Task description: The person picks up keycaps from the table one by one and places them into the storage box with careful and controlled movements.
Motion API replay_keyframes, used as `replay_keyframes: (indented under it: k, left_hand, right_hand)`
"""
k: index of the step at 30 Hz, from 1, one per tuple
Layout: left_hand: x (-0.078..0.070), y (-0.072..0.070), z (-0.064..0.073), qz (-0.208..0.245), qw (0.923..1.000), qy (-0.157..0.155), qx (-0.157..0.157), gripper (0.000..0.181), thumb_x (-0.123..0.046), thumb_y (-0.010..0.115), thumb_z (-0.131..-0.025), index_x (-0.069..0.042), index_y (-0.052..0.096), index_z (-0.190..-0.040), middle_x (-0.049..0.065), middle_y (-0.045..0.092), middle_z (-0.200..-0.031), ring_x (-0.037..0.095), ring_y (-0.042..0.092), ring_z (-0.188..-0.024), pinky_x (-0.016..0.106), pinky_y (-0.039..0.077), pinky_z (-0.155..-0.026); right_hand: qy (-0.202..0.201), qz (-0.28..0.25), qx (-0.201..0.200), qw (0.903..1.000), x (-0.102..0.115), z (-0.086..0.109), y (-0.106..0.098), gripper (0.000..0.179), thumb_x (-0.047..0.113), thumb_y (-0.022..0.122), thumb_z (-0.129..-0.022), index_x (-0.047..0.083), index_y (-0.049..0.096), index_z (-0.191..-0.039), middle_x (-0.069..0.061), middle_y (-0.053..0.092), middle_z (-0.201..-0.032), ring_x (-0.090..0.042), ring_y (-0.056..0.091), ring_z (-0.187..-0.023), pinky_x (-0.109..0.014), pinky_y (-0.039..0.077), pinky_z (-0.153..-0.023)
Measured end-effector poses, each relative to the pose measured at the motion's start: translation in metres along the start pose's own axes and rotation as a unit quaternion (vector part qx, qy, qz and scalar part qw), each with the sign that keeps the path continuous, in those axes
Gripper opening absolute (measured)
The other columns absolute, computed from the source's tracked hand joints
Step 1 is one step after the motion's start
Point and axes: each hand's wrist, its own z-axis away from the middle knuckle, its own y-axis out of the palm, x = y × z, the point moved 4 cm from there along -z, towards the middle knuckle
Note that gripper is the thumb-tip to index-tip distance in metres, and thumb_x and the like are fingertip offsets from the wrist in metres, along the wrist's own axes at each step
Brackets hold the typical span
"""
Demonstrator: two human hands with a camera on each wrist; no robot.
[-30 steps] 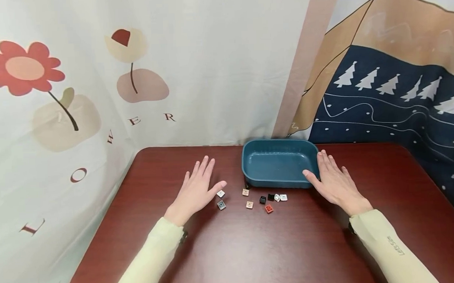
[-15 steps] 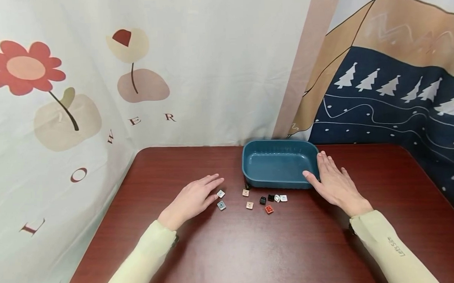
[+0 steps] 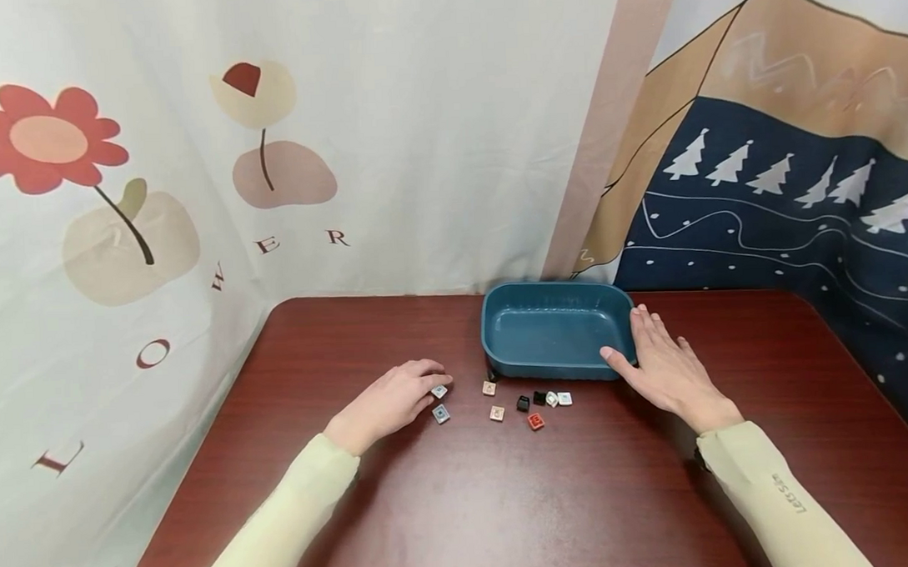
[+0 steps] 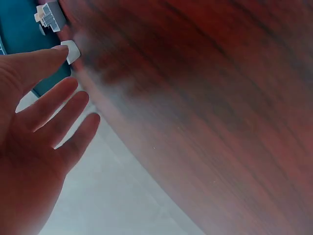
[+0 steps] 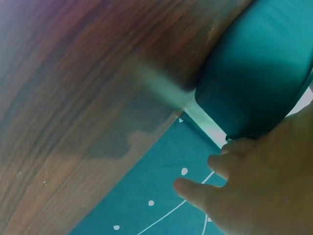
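My left hand (image 3: pixel 386 404) has its thumb and forefinger at a small white keycap (image 3: pixel 439 392), pinching it low over the table. In the left wrist view the thumb tip meets the white keycap (image 4: pixel 71 51), while the other fingers spread loosely. Just nearer lies a grey-blue keycap (image 3: pixel 441 414). My right hand (image 3: pixel 671 374) lies with straight fingers along the right side of a blue plastic basin (image 3: pixel 555 372), its thumb over the rim. The right wrist view has these fingers beside the basin's outer wall (image 5: pixel 254 73).
Two beige keycaps, one farther back (image 3: pixel 489 388) and one nearer (image 3: pixel 497 413), lie in front of the basin. A red keycap (image 3: pixel 535 421), black ones (image 3: pixel 523 404) and white ones (image 3: pixel 565 399) sit to their right. A printed curtain (image 3: pixel 419 151) hangs behind the brown table (image 3: pixel 461 500).
My left hand has come down and toward me from beyond the white keycap, its fingers bending from spread to curled around it. My right hand stays at the basin.
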Motion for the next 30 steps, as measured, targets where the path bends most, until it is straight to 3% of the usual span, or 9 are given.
replay_keyframes:
  k: [8, 16, 30]
  left_hand:
    - [-0.0033, 0.006, -0.006, 0.004, 0.9996, 0.025, 0.008, 0.029, 0.006, 0.076, -0.088, -0.008, 0.078, -0.113, 0.005, 0.066, -0.11, 0.025, 0.065, -0.098, 0.035, 0.054, -0.091]
    - [-0.0022, 0.0063, -0.0075, 0.026, 0.9996, 0.012, 0.008, 0.02, 0.008, 0.076, -0.087, -0.007, 0.079, -0.1, 0.002, 0.065, -0.096, 0.021, 0.062, -0.089, 0.033, 0.055, -0.085]
    - [-0.0047, 0.0017, -0.0074, 0.015, 0.9998, -0.007, -0.008, 0.015, 0.003, 0.079, -0.088, -0.007, 0.079, -0.099, 0.001, 0.064, -0.093, 0.018, 0.065, -0.086, 0.029, 0.057, -0.079]
  right_hand:
    - [0.005, 0.0, 0.0, 1.0, -0.0008, -0.0008, 0.001, 0.108, 0.076, 0.034, -0.099, -0.005, 0.002, -0.163, -0.026, 0.0, -0.17, -0.048, 0.004, -0.155, -0.074, 0.009, -0.116]
    - [0.005, -0.004, 0.001, 1.0, -0.0008, -0.0013, 0.0006, 0.107, 0.075, 0.034, -0.1, -0.005, 0.002, -0.163, -0.025, 0.0, -0.17, -0.049, 0.005, -0.155, -0.074, 0.009, -0.116]
    - [0.0, -0.007, 0.002, 1.0, -0.0004, -0.0008, 0.0012, 0.107, 0.074, 0.034, -0.1, -0.006, 0.002, -0.163, -0.027, 0.0, -0.17, -0.05, 0.007, -0.154, -0.076, 0.011, -0.115]
